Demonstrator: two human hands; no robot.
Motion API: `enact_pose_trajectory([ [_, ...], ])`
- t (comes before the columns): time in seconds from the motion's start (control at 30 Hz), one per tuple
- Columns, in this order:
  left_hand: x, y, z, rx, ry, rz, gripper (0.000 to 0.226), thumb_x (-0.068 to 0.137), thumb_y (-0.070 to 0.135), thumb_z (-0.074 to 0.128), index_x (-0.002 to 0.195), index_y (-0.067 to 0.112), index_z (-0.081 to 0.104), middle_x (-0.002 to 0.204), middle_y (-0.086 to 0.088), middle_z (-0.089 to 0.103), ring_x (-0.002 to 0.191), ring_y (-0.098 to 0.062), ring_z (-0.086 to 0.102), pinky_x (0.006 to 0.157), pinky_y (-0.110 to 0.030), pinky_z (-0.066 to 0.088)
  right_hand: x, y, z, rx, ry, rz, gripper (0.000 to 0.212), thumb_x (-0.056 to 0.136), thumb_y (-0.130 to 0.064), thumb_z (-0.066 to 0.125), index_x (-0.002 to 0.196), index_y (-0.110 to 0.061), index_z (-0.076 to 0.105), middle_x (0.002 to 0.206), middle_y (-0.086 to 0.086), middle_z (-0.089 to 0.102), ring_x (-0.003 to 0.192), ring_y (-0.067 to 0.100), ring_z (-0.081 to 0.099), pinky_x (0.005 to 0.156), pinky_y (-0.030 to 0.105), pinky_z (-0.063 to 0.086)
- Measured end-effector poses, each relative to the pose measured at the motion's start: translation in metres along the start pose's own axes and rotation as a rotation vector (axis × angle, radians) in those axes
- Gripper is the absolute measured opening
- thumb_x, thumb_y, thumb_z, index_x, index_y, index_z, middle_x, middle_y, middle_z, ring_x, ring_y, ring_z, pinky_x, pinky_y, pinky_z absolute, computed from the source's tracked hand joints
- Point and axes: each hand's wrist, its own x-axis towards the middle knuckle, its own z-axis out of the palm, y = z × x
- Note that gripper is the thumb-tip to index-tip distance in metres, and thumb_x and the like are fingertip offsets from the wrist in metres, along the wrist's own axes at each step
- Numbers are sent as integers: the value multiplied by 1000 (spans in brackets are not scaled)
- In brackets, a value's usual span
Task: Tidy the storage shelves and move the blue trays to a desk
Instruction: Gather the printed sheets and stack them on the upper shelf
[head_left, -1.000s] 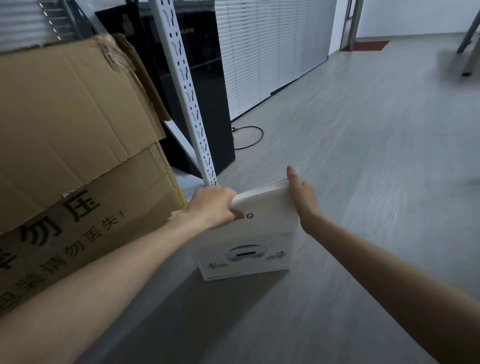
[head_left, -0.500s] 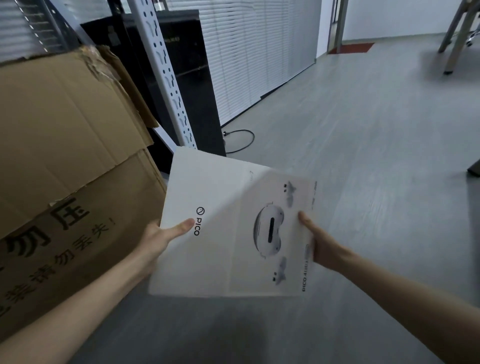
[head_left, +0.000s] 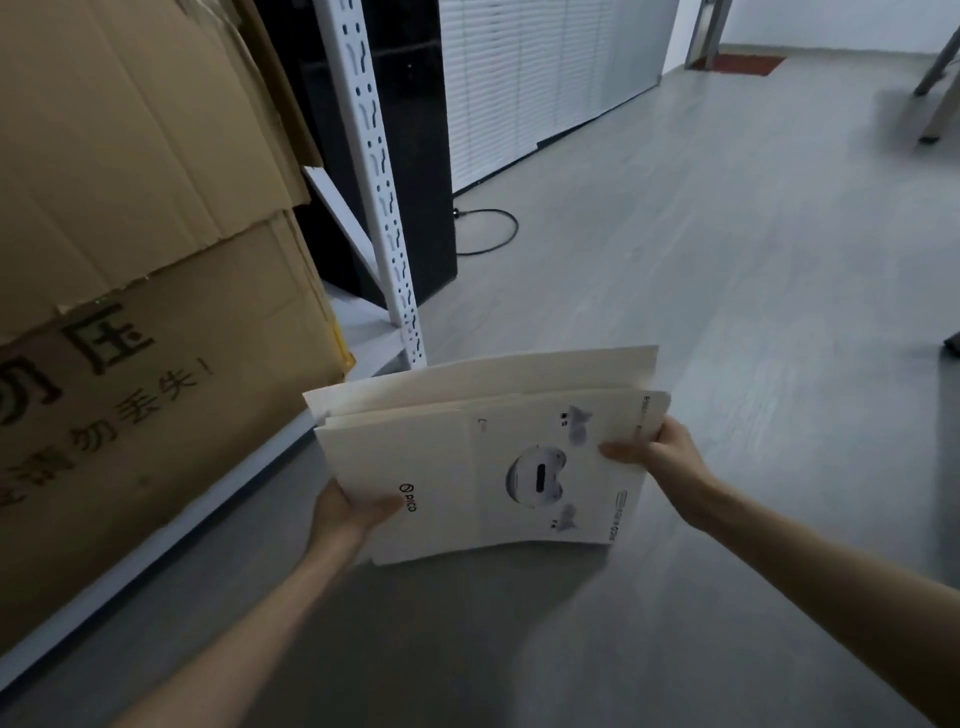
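Observation:
I hold a flattened white box (head_left: 483, 457) printed with a headset picture and a logo, lying nearly flat above the grey floor. My left hand (head_left: 347, 512) grips its near left edge, thumb on top by the logo. My right hand (head_left: 655, 451) grips its right edge. Its far flaps gape apart in layers. The white perforated shelf upright (head_left: 382, 176) stands just beyond the box. No blue tray is in view.
A large brown cardboard box (head_left: 140, 249) with printed characters fills the low shelf on the left. Behind the upright stands a black cabinet (head_left: 415, 130) with a black cable (head_left: 493, 234) looped on the floor. Desk legs (head_left: 940, 78) show at far right. Grey floor (head_left: 727, 260) spreads right.
The white box stood upright on the floor by the shelf post; both hands lifted it, laid it flat, and it now sits lower and further right with its flaps spread.

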Motion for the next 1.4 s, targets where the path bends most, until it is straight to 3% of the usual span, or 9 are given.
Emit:
enact_pose_trajectory([
  [0.17, 5, 8, -7, -66, -17, -28, 39, 58, 12, 72, 96, 22, 67, 96, -3, 75, 101, -33, 66, 86, -51, 54, -8, 11, 20, -11, 71, 18, 36, 72, 10, 72, 97, -15, 71, 93, 5, 76, 90, 25, 71, 74, 38, 59],
  [0.27, 2, 39, -2, -342, 49, -9, 11, 82, 22, 60, 91, 22, 66, 82, 6, 74, 91, -23, 61, 72, -36, 47, -19, 27, 29, -24, 148, 58, 37, 66, 10, 66, 92, -17, 69, 94, 9, 73, 93, 28, 67, 75, 41, 58],
  [0.4, 4, 78, 4, -314, 192, 90, 53, 88, 64, 54, 98, 13, 65, 88, 0, 67, 80, -15, 61, 70, -29, 46, -27, 29, 35, 22, 241, 60, 37, 72, 14, 55, 100, -9, 61, 96, 13, 66, 90, 28, 60, 63, 31, 51],
  [0.63, 6, 89, 18, -261, 415, 43, 42, 82, 49, 68, 79, 12, 48, 71, 3, 45, 63, -11, 40, 57, -28, 32, -18, -35, 35, 158, 357, -128, 54, 82, -50, 65, 124, -21, 45, 108, -9, 54, 98, 3, 52, 75, 20, 41],
  [0.83, -9, 79, 18, -202, 430, 140, 18, 90, 23, 56, 82, 7, 57, 70, 5, 46, 64, -7, 42, 61, -28, 32, -3, -27, 46, 151, 598, -20, 27, 87, -36, 64, 83, -9, 60, 73, -1, 54, 76, 18, 51, 63, 31, 39],
  [0.93, -3, 64, 2, -197, 178, 157, 30, 88, 46, 65, 90, 16, 60, 87, 5, 60, 82, -10, 55, 72, -26, 41, -14, -16, 38, 154, 485, -91, 45, 89, -56, 57, 83, -11, 52, 78, 0, 48, 72, 13, 46, 67, 30, 37],
  [1.0, 10, 52, -18, -189, -59, 118, 66, 69, 64, 76, 111, 16, 63, 109, -3, 68, 103, -19, 62, 88, -33, 48, -27, -7, 30, 34, 365, -168, 56, 83, -66, 54, 96, -12, 54, 89, -1, 55, 79, 10, 54, 70, 25, 42],
  [1.1, 26, 40, -38, -24, -248, 130, 86, 58, 53, 90, 127, 13, 58, 123, -8, 68, 117, -26, 62, 99, -47, 51, -38, 2, 14, -94, 188, -258, 70, 72, -65, 61, 123, -20, 46, 108, -7, 59, 91, -2, 61, 70, 19, 54],
  [1.4, 29, 28, -22, -89, -72, 129, 73, 43, 40, 95, 105, 10, 72, 101, -6, 77, 94, -21, 73, 80, -37, 57, -33, 25, -9, -178, -104, -264, 56, 76, -21, 81, 127, -15, 61, 116, -4, 71, 107, 16, 68, 81, 33, 61],
])
